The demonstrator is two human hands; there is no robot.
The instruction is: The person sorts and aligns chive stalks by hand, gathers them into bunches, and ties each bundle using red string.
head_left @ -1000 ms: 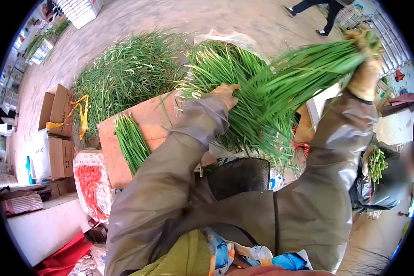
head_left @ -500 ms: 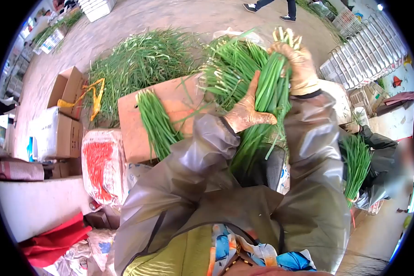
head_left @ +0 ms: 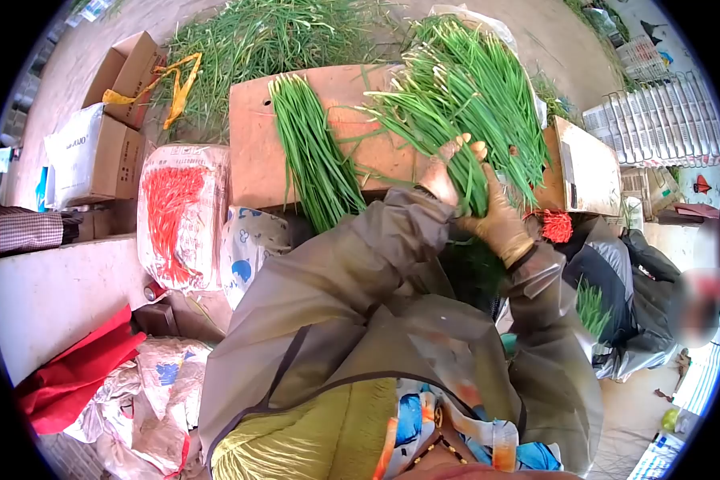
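Gripping: from my remote station I note the left hand (head_left: 442,181) and right hand (head_left: 501,225) together at the near right of the board (head_left: 252,152), both closed on a slim bunch of green stalks (head_left: 473,186).
Bunch: runs between the fingers; I cannot make out its lower end clearly.
Red cloth (head_left: 80,364): near left of the board, well apart, against crumpled white sacks (head_left: 156,384).
Laid bundle (head_left: 310,148): on the board's left half, pale ends toward the far edge, green tips past the near edge.
Red strands (head_left: 170,212): on a white package (head_left: 209,212) just left of the board.
Red ties (head_left: 556,226): right of the board, near it.
Large heap (head_left: 488,88): green stalks over the board's right end.
Co-worker (head_left: 654,292): dark clothing, right of the board.
Cartons (head_left: 118,164): left of the board, farther off; yellow strap (head_left: 182,90) alongside.
White crates (head_left: 656,120): stacked, well right of the board.
Loose greens (head_left: 268,32): spread on the floor beyond the board.
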